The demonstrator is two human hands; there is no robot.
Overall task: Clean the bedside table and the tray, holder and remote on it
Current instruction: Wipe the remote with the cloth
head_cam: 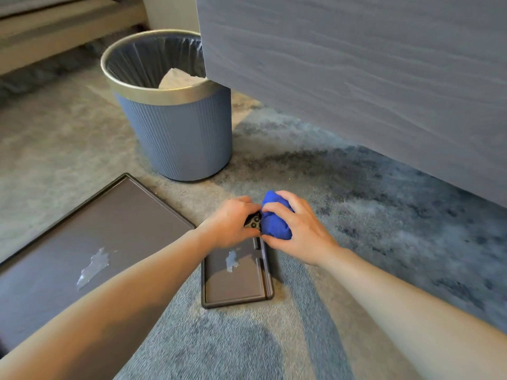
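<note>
Both hands on remote point(253, 223), its long axis hidden.

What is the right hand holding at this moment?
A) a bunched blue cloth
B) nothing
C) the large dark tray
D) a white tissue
A: the right hand is closed around a bunched blue cloth, pressed against the remote that the left hand holds above the small holder.
</note>
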